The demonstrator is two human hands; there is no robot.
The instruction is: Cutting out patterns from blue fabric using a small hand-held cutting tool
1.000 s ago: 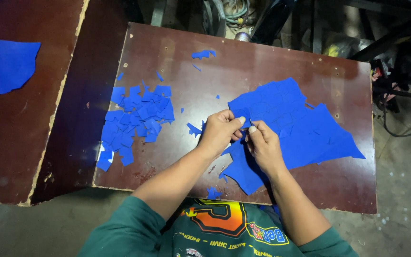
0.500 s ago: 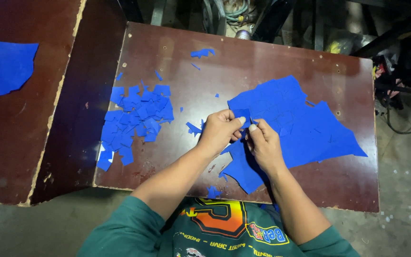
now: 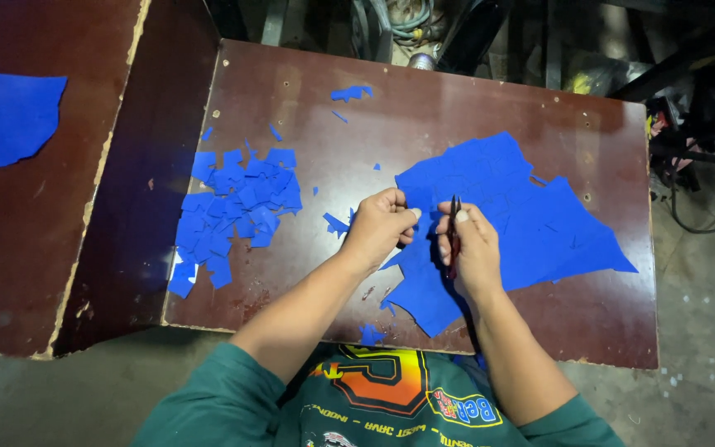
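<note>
Left hand (image 3: 381, 226): fingers curled narrow, pinching the near edge of the blue sheet (image 3: 506, 215). Right hand (image 3: 467, 244): closed round small dark snips (image 3: 453, 225), blades pointing to 12 o'clock. Blue sheet: flat on the brown table (image 3: 424, 116), spreading from both hands toward 3 o'clock. Pile of cut blue pieces (image 3: 237, 207): at 9 o'clock of the left hand, well apart. Stray scraps (image 3: 351, 93): at 12 o'clock

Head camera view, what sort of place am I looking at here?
Probably a small workshop for cutting sheet material. A worn brown table holds a large blue sheet and a pile of blue offcuts, and the right hand holds small snips above a bare concrete floor.
</note>
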